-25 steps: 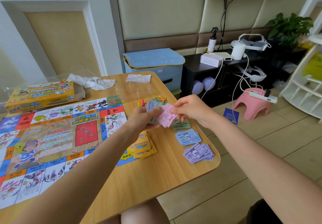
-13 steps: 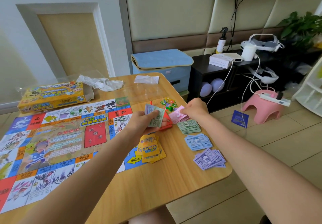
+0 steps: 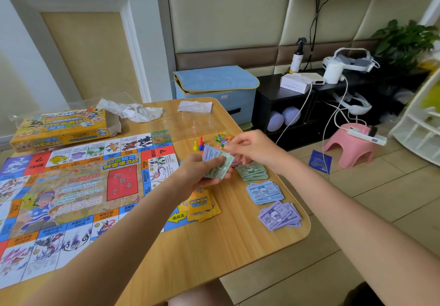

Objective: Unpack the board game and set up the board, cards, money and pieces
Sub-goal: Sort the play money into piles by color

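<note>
The colourful game board [image 3: 78,186] lies unfolded on the wooden table [image 3: 214,253]. My left hand [image 3: 202,169] grips a small stack of green and blue paper money [image 3: 217,162] above the table's right side. My right hand [image 3: 250,148] pinches the stack's top right edge. On the table to the right lie piles of green money [image 3: 253,172], blue money [image 3: 264,192] and purple money [image 3: 279,215]. A pink pile is mostly hidden under my right hand. Yellow cards [image 3: 201,205] sit at the board's corner. Small pawns [image 3: 200,143] and colourful pieces [image 3: 222,137] stand behind my hands.
The yellow game box [image 3: 59,129] lies at the table's back left beside crumpled white paper [image 3: 131,111] and a clear wrapper [image 3: 194,106]. Right of the table are a blue storage box [image 3: 214,91], a black shelf [image 3: 285,105], cables and a pink stool [image 3: 350,146].
My right hand laid a pink note down on the table beside the green pile, then came back to the stack in my left hand. The camera view shifted slightly.
</note>
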Action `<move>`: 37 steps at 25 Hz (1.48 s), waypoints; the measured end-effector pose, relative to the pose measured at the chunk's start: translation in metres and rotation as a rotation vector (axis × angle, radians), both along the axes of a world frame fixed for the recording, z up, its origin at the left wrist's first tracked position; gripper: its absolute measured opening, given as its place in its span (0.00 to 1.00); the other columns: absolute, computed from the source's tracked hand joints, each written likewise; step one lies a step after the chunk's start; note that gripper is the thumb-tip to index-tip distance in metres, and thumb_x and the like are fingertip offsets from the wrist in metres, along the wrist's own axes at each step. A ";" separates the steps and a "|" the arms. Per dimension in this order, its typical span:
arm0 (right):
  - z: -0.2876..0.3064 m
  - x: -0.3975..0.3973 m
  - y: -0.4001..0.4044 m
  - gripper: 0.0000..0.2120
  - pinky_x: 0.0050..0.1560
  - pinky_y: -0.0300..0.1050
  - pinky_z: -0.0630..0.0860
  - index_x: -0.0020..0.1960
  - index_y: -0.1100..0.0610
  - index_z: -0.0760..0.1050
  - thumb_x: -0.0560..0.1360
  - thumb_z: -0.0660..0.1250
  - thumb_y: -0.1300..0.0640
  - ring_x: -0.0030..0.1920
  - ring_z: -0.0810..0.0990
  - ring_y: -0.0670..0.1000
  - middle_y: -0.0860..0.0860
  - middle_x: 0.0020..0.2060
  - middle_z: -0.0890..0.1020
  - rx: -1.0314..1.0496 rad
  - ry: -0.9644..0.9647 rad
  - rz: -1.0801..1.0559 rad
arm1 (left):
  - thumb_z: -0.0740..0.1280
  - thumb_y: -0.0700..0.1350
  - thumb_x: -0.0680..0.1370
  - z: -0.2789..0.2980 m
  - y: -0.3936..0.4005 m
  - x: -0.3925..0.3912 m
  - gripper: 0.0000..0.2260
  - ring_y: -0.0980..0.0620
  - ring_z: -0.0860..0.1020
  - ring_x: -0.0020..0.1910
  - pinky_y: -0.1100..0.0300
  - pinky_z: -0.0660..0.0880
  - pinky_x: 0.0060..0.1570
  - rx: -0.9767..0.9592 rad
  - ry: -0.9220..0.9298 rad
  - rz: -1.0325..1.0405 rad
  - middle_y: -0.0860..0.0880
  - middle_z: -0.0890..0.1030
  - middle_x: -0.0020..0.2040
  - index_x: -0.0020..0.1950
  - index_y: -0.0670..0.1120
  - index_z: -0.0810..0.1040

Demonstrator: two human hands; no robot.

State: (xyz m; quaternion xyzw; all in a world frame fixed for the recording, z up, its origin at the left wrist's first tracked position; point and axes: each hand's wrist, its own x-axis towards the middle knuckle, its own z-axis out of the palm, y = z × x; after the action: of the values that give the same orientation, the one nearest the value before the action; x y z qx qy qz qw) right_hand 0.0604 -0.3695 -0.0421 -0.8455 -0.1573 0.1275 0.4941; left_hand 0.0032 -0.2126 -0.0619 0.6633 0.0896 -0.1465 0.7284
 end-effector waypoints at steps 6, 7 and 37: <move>-0.001 -0.002 -0.020 0.09 0.29 0.35 0.69 0.51 0.59 0.77 0.72 0.69 0.66 0.28 0.73 0.44 0.51 0.29 0.78 -0.042 -0.036 -0.120 | 0.61 0.43 0.80 0.003 -0.005 -0.003 0.10 0.54 0.83 0.36 0.66 0.77 0.29 -0.066 -0.055 0.076 0.45 0.84 0.41 0.55 0.38 0.76; -0.007 0.000 -0.025 0.08 0.29 0.35 0.69 0.51 0.59 0.77 0.72 0.69 0.65 0.27 0.73 0.44 0.51 0.30 0.78 -0.035 -0.047 -0.247 | 0.60 0.42 0.80 0.004 -0.004 -0.004 0.09 0.54 0.83 0.37 0.66 0.76 0.29 -0.059 -0.062 0.074 0.46 0.84 0.40 0.54 0.38 0.76; -0.029 -0.043 -0.068 0.04 0.34 0.31 0.67 0.41 0.56 0.78 0.70 0.73 0.58 0.36 0.74 0.44 0.45 0.34 0.75 -0.331 -0.277 -0.198 | 0.59 0.45 0.81 0.004 -0.036 -0.025 0.09 0.58 0.78 0.31 0.68 0.74 0.29 0.019 0.156 -0.281 0.45 0.83 0.42 0.50 0.42 0.76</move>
State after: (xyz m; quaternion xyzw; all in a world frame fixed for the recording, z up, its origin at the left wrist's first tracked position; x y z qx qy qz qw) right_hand 0.0178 -0.4372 -0.0707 -0.9357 -0.1168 -0.0149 0.3326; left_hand -0.0216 -0.2491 -0.0579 0.6628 0.0536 -0.2970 0.6853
